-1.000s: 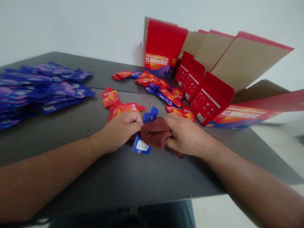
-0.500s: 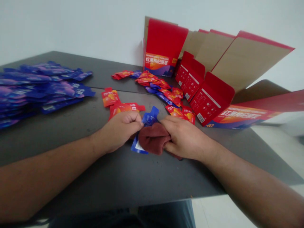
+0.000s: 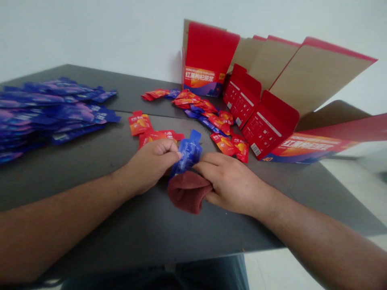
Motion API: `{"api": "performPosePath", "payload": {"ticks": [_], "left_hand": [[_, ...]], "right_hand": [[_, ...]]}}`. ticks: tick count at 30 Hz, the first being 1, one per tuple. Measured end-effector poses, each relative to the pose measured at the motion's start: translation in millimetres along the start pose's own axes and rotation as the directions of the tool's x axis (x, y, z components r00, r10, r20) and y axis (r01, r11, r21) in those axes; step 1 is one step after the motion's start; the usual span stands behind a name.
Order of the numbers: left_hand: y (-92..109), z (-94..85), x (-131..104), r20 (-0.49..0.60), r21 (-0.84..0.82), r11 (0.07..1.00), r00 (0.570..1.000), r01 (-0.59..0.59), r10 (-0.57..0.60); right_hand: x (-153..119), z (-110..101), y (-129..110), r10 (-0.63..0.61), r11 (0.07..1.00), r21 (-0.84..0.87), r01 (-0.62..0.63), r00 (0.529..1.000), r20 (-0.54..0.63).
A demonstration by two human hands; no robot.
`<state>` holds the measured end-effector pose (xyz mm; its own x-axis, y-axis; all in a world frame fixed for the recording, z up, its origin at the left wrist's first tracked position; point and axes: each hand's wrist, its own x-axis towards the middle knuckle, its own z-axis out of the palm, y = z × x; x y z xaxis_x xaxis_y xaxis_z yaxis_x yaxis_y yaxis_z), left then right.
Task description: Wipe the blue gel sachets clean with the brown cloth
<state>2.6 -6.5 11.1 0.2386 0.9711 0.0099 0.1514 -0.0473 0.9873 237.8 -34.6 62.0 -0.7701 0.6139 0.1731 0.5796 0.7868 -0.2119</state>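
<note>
Because the left hand (image 3: 154, 163) pinched the blue sachet (image 3: 188, 153) by its near side edge, thumb against forefinger, most of its printed face lay exposed. Right hand (image 3: 232, 181) clamped on the brown cloth (image 3: 189, 191), bunched so a loose fold hung over the sachet's lower end. Probably one hand steadied, the other pressed or wiped; fingers hid the cloth contact, so can't be sure how firm. Sachet sat between both hands, capped end pointing away, which left that end uncovered.

Just beyond the left hand: red sachets (image 3: 155, 136), partly overlapping, clear of the cloth. Farther out and to the right, a mixed heap (image 3: 208, 114) of red and blue sachets ran up beside the open cartons (image 3: 269, 125), lids raised, so mouths looked accessible. Large blue pile (image 3: 60, 108) was at far left, well apart from the heap, within left-side reach. All on the dark bench (image 3: 127, 229).
</note>
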Motion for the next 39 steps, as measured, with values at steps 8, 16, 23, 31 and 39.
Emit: {"api": "performPosePath", "payload": {"ticks": [8,16,23,31,39], "left_hand": [[0,0.6,1,-0.020,0.020,1.000,1.000,-0.008,0.009],[-5,0.3,2,0.001,-0.087,0.996,1.000,0.015,-0.015],[-2,1.8,1,0.007,-0.142,0.989,0.999,0.036,-0.035],[-3,1.8,2,0.025,-0.181,0.983,1.000,0.022,-0.018],[0,3.0,1,0.024,-0.234,0.971,0.999,0.051,-0.047]], "right_hand": [[0,0,0,-0.079,0.997,0.022,0.079,0.996,0.036],[0,1,3,-0.026,0.999,0.023,0.026,1.000,-0.008],[2,1,14,0.136,0.991,0.008,-0.136,0.981,-0.136],[3,2,17,0.025,0.997,0.073,-0.020,0.997,-0.069],[2,0,16,-0.110,0.986,0.123,0.108,0.994,0.009]]}}
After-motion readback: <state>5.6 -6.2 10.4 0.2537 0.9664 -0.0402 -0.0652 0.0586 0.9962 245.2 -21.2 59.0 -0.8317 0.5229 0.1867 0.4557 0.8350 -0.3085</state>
